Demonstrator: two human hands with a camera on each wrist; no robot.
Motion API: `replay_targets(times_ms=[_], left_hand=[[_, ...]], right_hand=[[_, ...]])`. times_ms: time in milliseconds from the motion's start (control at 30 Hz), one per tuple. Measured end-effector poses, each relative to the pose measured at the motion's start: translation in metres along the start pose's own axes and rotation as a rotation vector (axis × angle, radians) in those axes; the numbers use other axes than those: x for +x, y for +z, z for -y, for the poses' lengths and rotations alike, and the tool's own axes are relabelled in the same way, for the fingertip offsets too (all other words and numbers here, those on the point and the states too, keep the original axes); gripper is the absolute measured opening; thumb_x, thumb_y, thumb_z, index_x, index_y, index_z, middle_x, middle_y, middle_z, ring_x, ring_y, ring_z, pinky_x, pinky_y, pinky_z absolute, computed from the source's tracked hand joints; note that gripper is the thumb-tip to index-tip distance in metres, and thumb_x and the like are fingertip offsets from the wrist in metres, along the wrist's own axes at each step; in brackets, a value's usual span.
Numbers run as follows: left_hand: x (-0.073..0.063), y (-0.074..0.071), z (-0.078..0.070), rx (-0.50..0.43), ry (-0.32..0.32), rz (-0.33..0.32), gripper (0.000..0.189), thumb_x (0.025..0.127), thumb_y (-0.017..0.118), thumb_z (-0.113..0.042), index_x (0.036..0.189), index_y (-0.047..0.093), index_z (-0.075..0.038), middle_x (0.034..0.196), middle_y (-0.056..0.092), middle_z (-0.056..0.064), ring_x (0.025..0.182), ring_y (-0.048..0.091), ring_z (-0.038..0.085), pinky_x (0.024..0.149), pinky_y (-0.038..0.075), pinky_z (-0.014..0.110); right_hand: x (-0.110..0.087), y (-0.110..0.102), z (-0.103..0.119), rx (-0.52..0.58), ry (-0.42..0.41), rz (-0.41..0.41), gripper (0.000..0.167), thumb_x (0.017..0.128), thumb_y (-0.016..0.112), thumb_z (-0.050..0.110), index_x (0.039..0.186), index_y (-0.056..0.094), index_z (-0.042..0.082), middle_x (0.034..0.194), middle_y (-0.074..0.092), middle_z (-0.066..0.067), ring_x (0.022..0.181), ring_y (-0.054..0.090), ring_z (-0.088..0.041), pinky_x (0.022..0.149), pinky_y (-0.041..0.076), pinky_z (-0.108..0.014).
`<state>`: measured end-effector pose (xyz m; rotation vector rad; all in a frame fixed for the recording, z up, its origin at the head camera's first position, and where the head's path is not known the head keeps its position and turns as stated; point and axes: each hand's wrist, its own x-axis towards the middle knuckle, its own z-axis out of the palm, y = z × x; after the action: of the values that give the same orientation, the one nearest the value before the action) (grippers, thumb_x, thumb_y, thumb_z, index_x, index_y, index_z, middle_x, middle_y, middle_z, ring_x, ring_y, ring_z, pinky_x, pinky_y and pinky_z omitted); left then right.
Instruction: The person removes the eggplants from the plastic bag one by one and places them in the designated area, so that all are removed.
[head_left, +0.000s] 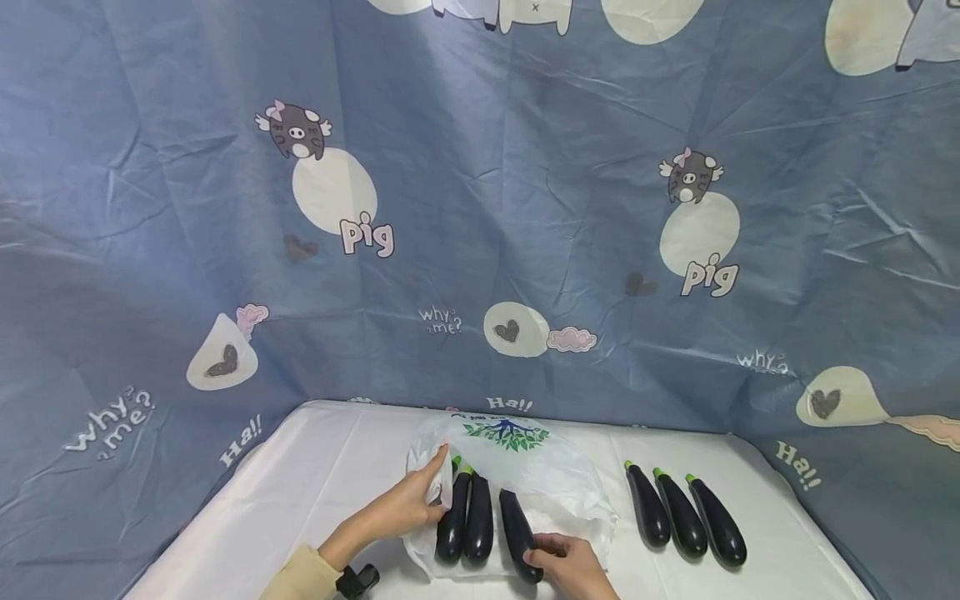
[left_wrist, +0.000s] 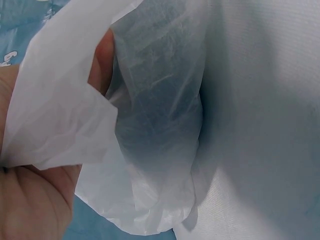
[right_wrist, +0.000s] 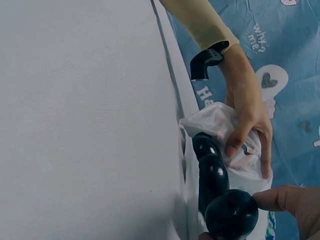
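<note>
A white plastic bag (head_left: pixel 577 477) with a green tree print lies on the table, its mouth toward me. My left hand (head_left: pixel 411 504) holds the bag's left edge; in the left wrist view, a fold of the thin film (left_wrist: pixel 60 100) lies across the hand. Two dark eggplants (head_left: pixel 479 521) lie side by side in the bag's mouth, and another green stem shows behind them. To their right, my right hand (head_left: pixel 572 567) grips a further eggplant (head_left: pixel 516 529) near its rounded bottom, its far end at the bag's opening. The right wrist view shows thumb and fingertip on that eggplant (right_wrist: pixel 232 215).
Three loose eggplants (head_left: pixel 681 512) lie in a row on the white tabletop (head_left: pixel 330 467), right of the bag, stems pointing away. A blue curtain (head_left: pixel 465 208) with pig prints hangs behind the table. A black device (head_left: pixel 358 581) is strapped to the left wrist.
</note>
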<state>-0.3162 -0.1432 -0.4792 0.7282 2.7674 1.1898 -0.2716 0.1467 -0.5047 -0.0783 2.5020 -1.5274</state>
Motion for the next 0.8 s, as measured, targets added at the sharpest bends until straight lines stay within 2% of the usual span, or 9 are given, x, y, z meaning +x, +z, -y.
replay_targets(times_ms=[67,300,500,800], left_hand=[[0.000,0.000,0.000,0.003,0.001,-0.001,0.098,0.080,0.071,-0.009,0.154,0.008,0.000,0.153,0.029,0.027,0.117,0.046,0.024,0.092,0.043,0.040],[0.001,0.001,0.001,-0.011,0.018,0.008,0.098,0.080,0.071,-0.009,0.154,0.007,0.001,0.150,0.032,0.029,0.105,0.052,0.022,0.083,0.043,0.032],[0.000,0.001,0.002,-0.003,0.009,0.010,0.097,0.081,0.070,-0.009,0.154,0.008,0.000,0.153,0.029,0.027,0.114,0.047,0.022,0.089,0.043,0.034],[0.000,0.000,0.000,-0.015,0.015,0.012,0.098,0.081,0.071,-0.010,0.154,0.007,0.000,0.153,0.027,0.028,0.117,0.047,0.023,0.092,0.043,0.039]], right_hand=[[-0.001,0.000,-0.001,0.001,-0.011,-0.002,0.048,0.082,0.067,0.026,0.111,0.066,-0.011,0.099,0.072,-0.017,0.087,0.067,-0.019,0.076,0.055,-0.037],[-0.005,0.001,-0.002,0.001,-0.001,-0.001,0.046,0.081,0.068,0.026,0.111,0.067,-0.010,0.097,0.073,-0.014,0.086,0.067,-0.018,0.075,0.055,-0.036],[-0.011,0.000,-0.001,0.009,0.018,0.026,0.048,0.082,0.068,0.026,0.111,0.066,-0.011,0.098,0.072,-0.015,0.088,0.067,-0.021,0.079,0.055,-0.040],[-0.019,-0.009,0.000,0.052,0.014,0.055,0.046,0.082,0.068,0.024,0.113,0.066,-0.011,0.101,0.072,-0.017,0.092,0.069,-0.026,0.082,0.054,-0.041]])
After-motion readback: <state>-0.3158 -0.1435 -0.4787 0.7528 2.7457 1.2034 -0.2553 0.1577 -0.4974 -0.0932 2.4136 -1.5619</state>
